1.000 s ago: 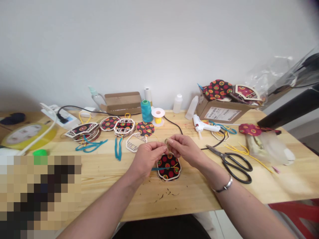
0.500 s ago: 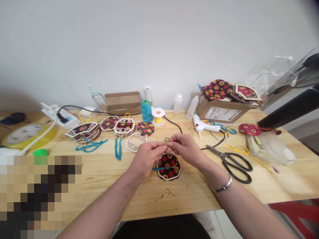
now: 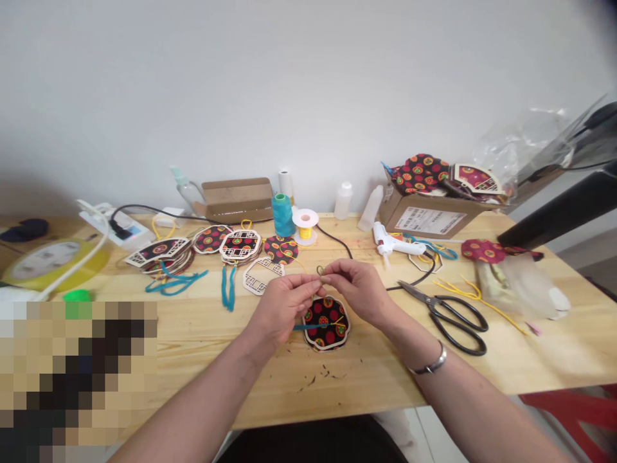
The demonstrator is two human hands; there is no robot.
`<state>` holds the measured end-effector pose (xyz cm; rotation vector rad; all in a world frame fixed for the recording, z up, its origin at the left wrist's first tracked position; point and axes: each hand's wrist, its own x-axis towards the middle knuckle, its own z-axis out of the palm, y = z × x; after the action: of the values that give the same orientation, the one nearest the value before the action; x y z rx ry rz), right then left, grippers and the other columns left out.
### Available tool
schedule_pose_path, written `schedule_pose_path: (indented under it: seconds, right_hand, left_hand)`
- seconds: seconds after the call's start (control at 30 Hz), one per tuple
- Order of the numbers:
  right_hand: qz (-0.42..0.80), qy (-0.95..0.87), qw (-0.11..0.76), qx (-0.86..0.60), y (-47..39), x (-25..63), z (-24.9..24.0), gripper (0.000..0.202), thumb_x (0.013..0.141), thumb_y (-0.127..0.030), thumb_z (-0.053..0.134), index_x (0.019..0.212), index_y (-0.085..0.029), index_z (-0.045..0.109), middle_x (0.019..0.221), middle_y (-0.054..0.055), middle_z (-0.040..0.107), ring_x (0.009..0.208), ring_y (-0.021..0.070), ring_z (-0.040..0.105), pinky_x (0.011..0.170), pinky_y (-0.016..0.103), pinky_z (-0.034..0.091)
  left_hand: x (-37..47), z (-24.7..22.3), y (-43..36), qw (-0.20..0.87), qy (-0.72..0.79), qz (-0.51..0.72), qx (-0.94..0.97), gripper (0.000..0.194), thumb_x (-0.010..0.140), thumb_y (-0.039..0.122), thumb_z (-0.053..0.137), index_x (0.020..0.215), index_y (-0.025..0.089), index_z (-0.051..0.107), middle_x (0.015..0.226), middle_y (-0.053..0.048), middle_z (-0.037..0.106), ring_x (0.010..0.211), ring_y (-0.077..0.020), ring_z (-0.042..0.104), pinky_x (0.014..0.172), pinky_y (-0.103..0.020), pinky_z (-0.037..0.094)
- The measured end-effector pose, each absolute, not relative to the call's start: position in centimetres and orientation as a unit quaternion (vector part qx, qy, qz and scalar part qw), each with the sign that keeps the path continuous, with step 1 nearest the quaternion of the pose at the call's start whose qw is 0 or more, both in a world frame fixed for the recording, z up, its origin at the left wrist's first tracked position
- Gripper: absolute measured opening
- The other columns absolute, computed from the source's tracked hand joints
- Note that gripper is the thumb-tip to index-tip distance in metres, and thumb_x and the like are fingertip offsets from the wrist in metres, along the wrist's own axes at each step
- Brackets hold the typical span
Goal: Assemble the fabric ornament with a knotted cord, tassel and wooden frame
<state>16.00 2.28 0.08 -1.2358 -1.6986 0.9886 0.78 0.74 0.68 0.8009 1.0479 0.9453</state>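
Observation:
My left hand (image 3: 285, 307) and my right hand (image 3: 359, 289) meet near the middle of the table, fingertips pinched together. Between them is a thin looped cord (image 3: 320, 270), dark yellowish, its small loop standing above the fingertips; the rest is hidden by the fingers. Just below lies a stack of lobed ornaments (image 3: 326, 321), pale-rimmed with black and red patterned fabric. Across its top runs a teal cord (image 3: 308, 327) with a yellow end. Left of my hands lies a pale lattice frame (image 3: 255, 276), partly behind the left hand.
Black-handled scissors (image 3: 453, 318) and a white glue gun (image 3: 393, 241) lie to the right. Behind stand a teal thread cone (image 3: 283, 215), a yellow cord spool (image 3: 305, 225) and a cardboard box (image 3: 427, 215). Finished-looking fan ornaments (image 3: 161, 253) sit at left, near wide tape (image 3: 55, 263).
Both hands stay pinched at nearly the same place. The right fingers shift slightly left, closer to the left fingertips, and the cord loop tilts a little. The objects on the table stay put.

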Motion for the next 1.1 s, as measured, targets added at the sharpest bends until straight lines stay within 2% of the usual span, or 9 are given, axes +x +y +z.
schedule_pose_path:
  seconds: [0.17,0.43,0.77,0.83,1.0,1.1]
  right_hand:
    - [0.312,-0.717,0.408,-0.471,2.12,16.05,0.11,0.011,0.081,-0.019,0.057,0.074,-0.019,0.065,0.074,0.002,0.067,0.070,0.0135,0.059,0.066,0.025,0.043]
    - [0.187,-0.769,0.381,-0.477,1.68,16.03,0.22,0.015,0.085,-0.016,0.049,0.074,-0.018,0.058,0.075,0.004,0.062,0.070,0.0145,0.055,0.064,0.025,0.040]
    - [0.252,-0.728,0.361,-0.525,2.13,16.01,0.34,0.013,0.084,-0.020,0.051,0.072,-0.019,0.058,0.071,0.002,0.063,0.067,0.0147,0.056,0.063,0.026,0.039]
    - [0.248,-0.728,0.361,-0.528,2.15,16.01,0.29,0.013,0.083,-0.019,0.051,0.073,-0.019,0.058,0.072,0.003,0.064,0.068,0.0148,0.056,0.063,0.026,0.039]
    - [0.250,-0.731,0.362,-0.522,2.09,16.15,0.31,0.014,0.084,-0.019,0.050,0.072,-0.019,0.059,0.072,0.003,0.065,0.068,0.0145,0.056,0.065,0.026,0.039]
    - [0.278,-0.714,0.374,-0.522,2.06,16.17,0.40,0.013,0.082,-0.021,0.052,0.071,-0.019,0.059,0.071,0.002,0.064,0.067,0.0142,0.055,0.064,0.026,0.039]
  left_hand:
    - [0.64,0.67,0.77,0.705,0.454,0.426,0.340,0.024,0.061,0.027,0.076,0.075,0.009,0.070,0.069,-0.005,0.066,0.039,0.0020,0.031,0.039,-0.015,0.016]
    - [0.56,0.51,0.95,0.711,0.457,0.412,0.341,0.026,0.063,0.029,0.076,0.082,0.011,0.072,0.072,-0.007,0.067,0.040,0.0020,0.028,0.038,-0.016,0.013]
    - [0.27,0.86,0.97,0.679,0.474,0.426,0.364,0.024,0.065,0.032,0.074,0.072,0.010,0.066,0.072,-0.006,0.067,0.040,0.0009,0.030,0.038,-0.015,0.018]
    - [0.19,0.84,1.04,0.685,0.467,0.428,0.360,0.024,0.065,0.032,0.074,0.072,0.011,0.065,0.065,-0.002,0.062,0.041,0.0003,0.031,0.038,-0.015,0.016]
    - [0.28,0.73,0.91,0.671,0.472,0.408,0.400,0.024,0.067,0.035,0.073,0.074,0.012,0.067,0.044,0.007,0.041,0.041,-0.0028,0.029,0.040,-0.017,0.017]
    - [0.52,0.82,0.63,0.612,0.502,0.404,0.459,0.019,0.068,0.034,0.071,0.071,0.015,0.068,0.045,0.006,0.044,0.042,-0.0054,0.033,0.042,-0.019,0.024]
